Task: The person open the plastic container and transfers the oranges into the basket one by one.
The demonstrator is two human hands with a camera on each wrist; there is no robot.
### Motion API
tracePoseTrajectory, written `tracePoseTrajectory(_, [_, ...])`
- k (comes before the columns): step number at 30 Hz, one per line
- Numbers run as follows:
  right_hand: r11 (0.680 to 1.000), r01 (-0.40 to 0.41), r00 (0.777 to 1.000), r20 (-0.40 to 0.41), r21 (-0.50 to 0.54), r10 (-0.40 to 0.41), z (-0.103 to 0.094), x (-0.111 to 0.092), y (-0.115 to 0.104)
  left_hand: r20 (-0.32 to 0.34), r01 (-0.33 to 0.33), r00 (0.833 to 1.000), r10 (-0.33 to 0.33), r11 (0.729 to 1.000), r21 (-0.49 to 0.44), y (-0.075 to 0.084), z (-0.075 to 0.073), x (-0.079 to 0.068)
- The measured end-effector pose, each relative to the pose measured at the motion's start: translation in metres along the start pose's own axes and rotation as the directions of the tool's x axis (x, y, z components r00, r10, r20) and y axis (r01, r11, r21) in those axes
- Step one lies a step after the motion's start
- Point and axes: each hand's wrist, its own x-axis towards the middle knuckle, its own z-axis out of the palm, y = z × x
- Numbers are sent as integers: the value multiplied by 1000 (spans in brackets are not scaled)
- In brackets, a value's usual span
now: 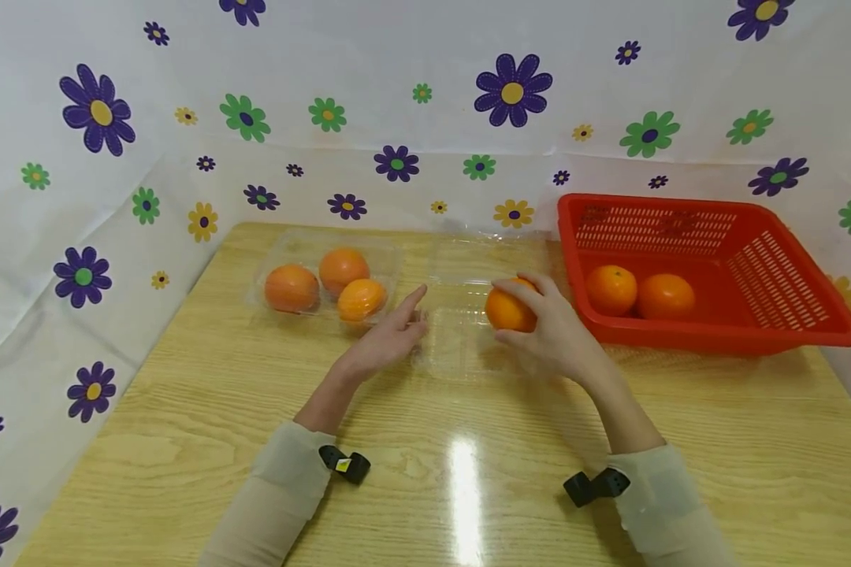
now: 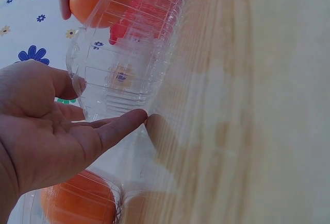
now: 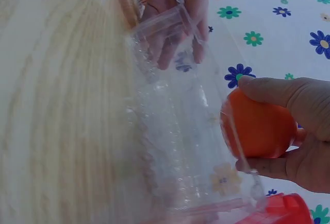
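My right hand (image 1: 549,327) grips an orange (image 1: 509,307) over the right part of an open clear plastic clamshell box (image 1: 454,346). In the right wrist view, thumb and fingers curl round the orange (image 3: 258,123) near the box's rim. My left hand (image 1: 388,340) is at the box's left side, its fingers extended. Seen from the left wrist, those fingers touch or nearly touch the clear box wall (image 2: 118,87); nothing is held in them. The box's lid (image 1: 489,256) is folded back toward the wall cloth.
Left of the hands stands another clear box (image 1: 273,252) holding three oranges (image 1: 343,269). A red plastic basket (image 1: 745,335) with two oranges (image 1: 667,297) is at the right. Flower-patterned cloth (image 1: 425,47) hangs behind the wooden table (image 1: 397,504).
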Motion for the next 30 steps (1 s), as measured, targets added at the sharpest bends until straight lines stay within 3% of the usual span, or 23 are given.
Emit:
tracePoseTrajectory(7, [999,21,999,-49,-27,-22,-20,4,-1,-2,-16,1000,17,1000,14,-2,0,1])
tracePoseTrajectory(19, [999,-47,994,-99,-16,46,-51,5,6,-2,-21,1000,21,1000,-6,-3,0,1])
tracePoseTrajectory(30, [994,-64,984,-170,-88,48,-75,11,19,3,-20,1000,20,1000,2,-1,0,-1])
